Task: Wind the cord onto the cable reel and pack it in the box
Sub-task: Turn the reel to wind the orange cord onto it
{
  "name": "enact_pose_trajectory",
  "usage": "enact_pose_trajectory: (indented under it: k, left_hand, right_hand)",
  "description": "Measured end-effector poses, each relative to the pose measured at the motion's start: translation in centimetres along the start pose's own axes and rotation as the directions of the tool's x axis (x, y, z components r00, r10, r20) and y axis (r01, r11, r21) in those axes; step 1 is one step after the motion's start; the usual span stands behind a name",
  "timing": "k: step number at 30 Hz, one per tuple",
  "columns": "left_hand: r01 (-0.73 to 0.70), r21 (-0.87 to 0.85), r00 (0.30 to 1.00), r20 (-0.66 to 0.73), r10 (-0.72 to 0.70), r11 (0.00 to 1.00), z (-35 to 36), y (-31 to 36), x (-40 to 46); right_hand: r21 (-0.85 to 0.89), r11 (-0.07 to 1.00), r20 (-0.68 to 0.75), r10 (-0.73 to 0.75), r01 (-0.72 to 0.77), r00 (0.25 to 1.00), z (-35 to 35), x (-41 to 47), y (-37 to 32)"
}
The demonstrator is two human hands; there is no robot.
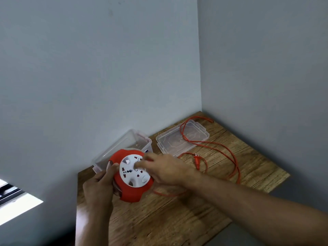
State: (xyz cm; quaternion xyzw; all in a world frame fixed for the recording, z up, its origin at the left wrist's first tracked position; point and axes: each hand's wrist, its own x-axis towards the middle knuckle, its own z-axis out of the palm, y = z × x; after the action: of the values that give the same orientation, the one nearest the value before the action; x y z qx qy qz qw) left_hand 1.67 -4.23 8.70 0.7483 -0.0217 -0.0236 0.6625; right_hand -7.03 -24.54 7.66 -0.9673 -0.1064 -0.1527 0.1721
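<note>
A red cable reel (131,190) with a white socket face is held above the wooden table (168,219). My left hand (99,187) grips its left rim. The fingers of my right hand (166,170) rest on the white face, blurred. An orange cord (232,157) runs out from under the reel and lies in loose loops on the table and across the box lid. Its plug (197,160) lies just right of my right hand. The clear plastic box (122,146) stands open behind the reel, against the wall.
The clear box lid (182,139) lies flat to the right of the box, near the corner where two grey walls meet. The table's right edge runs diagonally close to the cord. A bright window sill shows at the lower left.
</note>
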Motion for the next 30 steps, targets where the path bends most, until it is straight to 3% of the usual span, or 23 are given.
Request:
enact_pose_trajectory:
  k: [2,6,8,11,13,15,17,18,19,21,23,25,26,27,28,30]
  left_hand:
    - [-0.002,0.073,0.997,0.072,-0.003,0.997,-0.4,0.5,0.6]
    - [-0.020,0.216,0.978,0.207,-0.025,0.976,-1.0,1.6,1.4]
    - [-0.062,0.261,0.961,0.275,-0.012,0.963,-0.7,2.2,1.6]
    - [-0.124,0.270,0.952,0.305,0.038,0.955,0.1,2.5,1.7]
    - [-0.167,0.262,0.955,0.283,0.090,0.951,0.7,2.6,1.6]
    - [-0.206,0.237,0.960,0.235,0.150,0.950,1.1,2.5,1.4]
    - [-0.232,0.182,0.967,0.152,0.205,0.956,1.5,2.3,1.3]
    - [-0.244,0.167,0.967,0.113,0.227,0.955,1.8,2.3,1.1]
    - [-0.266,0.175,0.963,0.083,0.255,0.948,2.0,2.3,0.9]
    - [-0.364,0.248,0.931,0.070,0.358,0.898,2.5,2.2,0.5]
    - [-0.465,0.327,0.882,0.090,0.462,0.823,2.8,2.1,0.0]
    - [-0.461,0.320,0.884,0.083,0.461,0.827,2.6,1.8,0.2]
    - [-0.401,0.286,0.914,0.062,0.401,0.870,2.3,1.5,0.6]
    - [-0.311,0.239,0.950,0.045,0.310,0.920,2.0,1.2,1.1]
    - [-0.220,0.194,0.975,0.038,0.217,0.956,1.6,0.9,1.6]
    - [-0.101,0.142,0.994,0.045,0.096,0.985,1.3,0.5,2.5]
  right_hand:
    - [-0.173,0.948,0.157,-0.242,0.268,0.957,-1.2,0.0,0.7]
    - [-0.318,0.801,0.273,-0.434,0.507,0.858,-2.2,0.6,1.1]
    - [-0.351,0.754,0.305,-0.469,0.556,0.829,-2.0,1.0,1.2]
    - [-0.413,0.733,0.281,-0.462,0.540,0.841,-1.5,1.5,1.3]
    - [-0.445,0.742,0.206,-0.461,0.502,0.863,-0.8,1.9,1.4]
    - [-0.404,0.855,0.063,-0.330,0.326,0.942,-0.2,2.4,1.1]
    - [-0.142,0.989,-0.139,0.024,-0.044,0.990,0.5,2.7,-0.1]
    - [0.071,0.970,-0.173,0.240,-0.231,0.955,0.8,2.8,-1.0]
    - [0.305,0.866,-0.116,0.446,-0.396,0.888,1.0,3.1,-2.0]
    - [0.649,0.463,0.159,0.694,-0.604,0.702,1.2,4.0,-3.6]
    - [0.747,0.101,0.413,0.705,-0.657,0.577,0.8,4.7,-4.1]
    - [0.760,-0.028,0.522,0.622,-0.650,0.584,0.1,4.6,-3.7]
    - [0.767,-0.010,0.526,0.582,-0.641,0.620,-0.2,4.4,-3.3]
    - [0.763,0.084,0.495,0.562,-0.641,0.662,-0.5,4.1,-2.8]
    - [0.722,0.278,0.408,0.568,-0.634,0.714,-0.6,3.8,-2.2]
    - [0.422,0.753,0.115,0.509,-0.506,0.853,-0.8,3.3,-0.6]
